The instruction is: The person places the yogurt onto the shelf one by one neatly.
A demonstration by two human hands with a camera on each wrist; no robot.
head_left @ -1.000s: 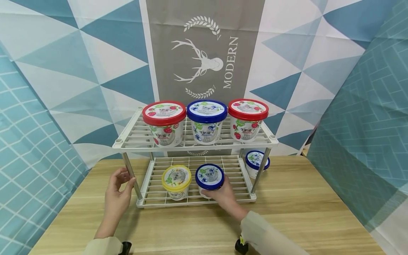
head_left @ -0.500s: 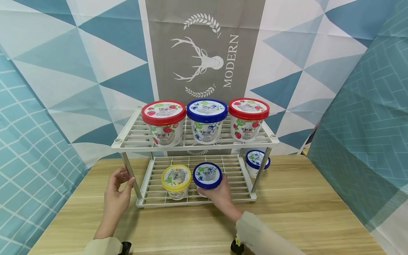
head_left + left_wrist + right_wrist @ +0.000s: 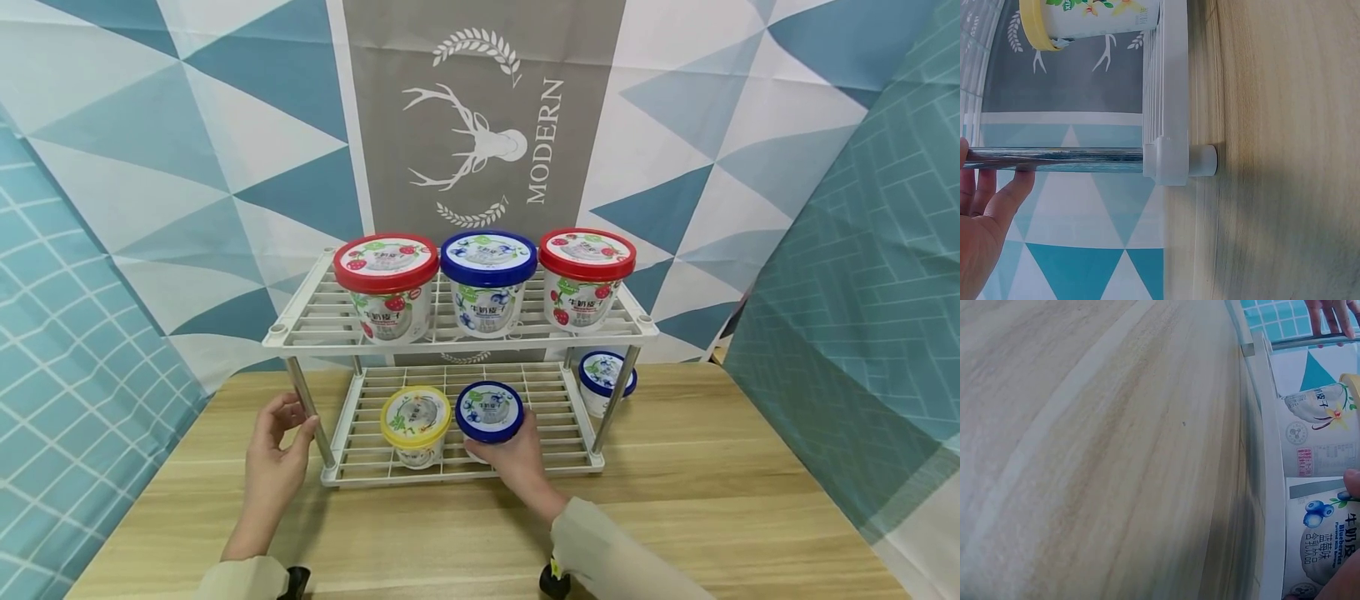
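Observation:
My right hand [image 3: 517, 458] grips a blue-lidded blueberry cup [image 3: 489, 412] on the lower tier of a white two-tier rack [image 3: 461, 477]. Fingers and thumb lie around its side. Left of it, apart from it, stands a yellow-lidded cup [image 3: 416, 417]. At the rack's front left corner, my left hand [image 3: 277, 458] lightly holds the metal post [image 3: 310, 412] between fingers and thumb. The left wrist view shows the post [image 3: 1085, 159] with the thumb against it. The blueberry cup's printed side [image 3: 1319, 537] shows in the right wrist view.
On the upper tier stand two larger red-lidded tubs [image 3: 386, 283] [image 3: 587, 279] with a blue-lidded tub [image 3: 489, 283] between them. Another blue-lidded cup [image 3: 600, 383] is on the wooden table [image 3: 697, 467], behind the right front post [image 3: 617, 400]. Patterned cloth [image 3: 675, 125] backs the scene.
My right hand and the blueberry cup have shifted slightly left, towards the yellow-lidded cup, mostly in the first half second. My left hand stays at the post.

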